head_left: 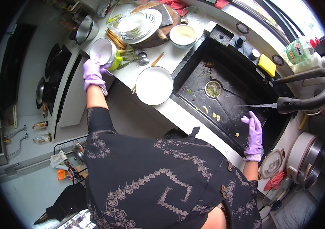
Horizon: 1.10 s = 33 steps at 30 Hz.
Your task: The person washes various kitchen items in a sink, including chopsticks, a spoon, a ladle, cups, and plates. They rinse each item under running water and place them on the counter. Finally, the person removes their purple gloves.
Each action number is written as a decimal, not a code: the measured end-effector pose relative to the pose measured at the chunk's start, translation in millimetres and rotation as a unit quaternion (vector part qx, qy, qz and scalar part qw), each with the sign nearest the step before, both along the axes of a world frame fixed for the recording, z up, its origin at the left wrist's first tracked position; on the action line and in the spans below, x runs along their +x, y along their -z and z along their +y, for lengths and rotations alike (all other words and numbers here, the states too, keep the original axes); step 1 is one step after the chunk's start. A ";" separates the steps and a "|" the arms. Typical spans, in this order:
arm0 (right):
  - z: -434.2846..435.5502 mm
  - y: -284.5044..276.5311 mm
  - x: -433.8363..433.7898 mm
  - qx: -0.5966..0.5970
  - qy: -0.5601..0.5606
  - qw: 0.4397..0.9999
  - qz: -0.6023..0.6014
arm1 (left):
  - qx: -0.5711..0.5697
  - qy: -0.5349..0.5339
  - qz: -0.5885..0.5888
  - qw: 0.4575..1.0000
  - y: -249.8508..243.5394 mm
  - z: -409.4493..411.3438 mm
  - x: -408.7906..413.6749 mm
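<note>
My left hand (pixel 95 71), in a purple rubber glove, grips a white bowl (pixel 102 51) at the counter's left, beside a lime-green cup (pixel 116 61). Spoons (pixel 142 58) and wooden chopsticks (pixel 115 38) lie close by. A white dish with a dark rim (pixel 154 86) rests at the counter edge, over another pair of chopsticks (pixel 157 59). My right hand (pixel 252 134), gloved too, is held empty with fingers apart over the near right side of the black sink (pixel 225 114). Water runs from the faucet (pixel 291 104) above it. Food scraps lie in the sink and its drain strainer (pixel 213 88).
Stacked plates (pixel 156 21) and a cleaver (pixel 165 17) lie on a round wooden board (pixel 175 14). Near it stands a cream bowl (pixel 183 35). A yellow sponge (pixel 267 65) and a dish soap bottle (pixel 298 53) line the sink's back; a rice cooker (pixel 300 154) is at right.
</note>
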State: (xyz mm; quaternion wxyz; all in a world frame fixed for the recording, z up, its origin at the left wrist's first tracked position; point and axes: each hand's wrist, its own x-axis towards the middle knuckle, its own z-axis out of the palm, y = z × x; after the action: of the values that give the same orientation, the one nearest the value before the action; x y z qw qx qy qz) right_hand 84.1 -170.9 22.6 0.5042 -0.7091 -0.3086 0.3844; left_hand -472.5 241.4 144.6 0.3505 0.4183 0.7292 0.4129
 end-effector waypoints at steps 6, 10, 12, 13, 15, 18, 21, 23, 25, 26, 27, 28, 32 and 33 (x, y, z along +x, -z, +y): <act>-1.4 0.7 -2.9 -0.025 -0.009 1.000 -0.012 | -0.099 -0.098 0.075 0.987 26.0 48.0 -46.4; -2.9 -1.1 -6.0 -0.029 -0.014 0.999 -0.025 | -0.143 -0.083 0.102 0.981 36.0 58.2 -42.4; -2.6 -1.9 -7.4 -0.028 -0.015 0.999 -0.027 | -0.145 -0.091 0.102 0.980 37.5 60.3 -38.1; -2.6 -1.8 -7.8 -0.028 -0.012 0.999 -0.025 | -0.157 -0.084 0.131 0.975 37.2 61.7 -37.0; -2.7 -2.6 -8.4 -0.025 -0.010 0.999 -0.021 | -0.180 -0.068 0.189 0.963 33.6 65.2 -38.6; -4.8 -4.2 -9.4 -0.021 -0.004 1.000 -0.013 | -0.069 -0.023 0.407 0.910 32.5 68.5 -46.0; -6.6 -3.0 -8.0 -0.020 0.006 1.000 -0.009 | 0.070 -0.005 0.355 0.932 28.4 84.1 -49.2; -13.4 -0.3 -5.0 -0.026 0.023 0.999 -0.021 | 0.080 0.061 0.169 0.981 0.2 66.0 27.9; -15.3 3.7 -2.0 -0.016 0.023 1.000 -0.011 | 0.144 0.166 0.116 0.969 0.5 53.0 76.5; -15.8 4.0 -1.4 -0.015 0.027 1.000 0.000 | 0.231 0.294 0.206 0.904 14.1 47.1 95.4; -15.4 5.7 -1.3 -0.011 0.031 0.999 0.011 | 0.278 0.367 0.257 0.850 17.3 36.1 127.2; -16.9 10.1 0.0 -0.004 0.032 0.999 0.019 | 0.328 0.432 0.296 0.786 16.6 21.7 161.8; -18.1 9.7 0.4 -0.002 0.031 0.999 0.019 | 0.332 0.473 0.484 0.658 62.0 10.3 252.8; -18.1 7.1 0.1 -0.003 0.033 0.999 0.016 | 0.355 0.462 0.551 0.597 65.9 13.2 264.3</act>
State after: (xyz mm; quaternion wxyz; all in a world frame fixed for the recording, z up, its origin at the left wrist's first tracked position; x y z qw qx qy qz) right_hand 84.2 -189.0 15.5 0.5194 -0.7140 -0.2756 0.3801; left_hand -208.2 254.6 78.7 -0.1504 0.9387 0.2888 0.1132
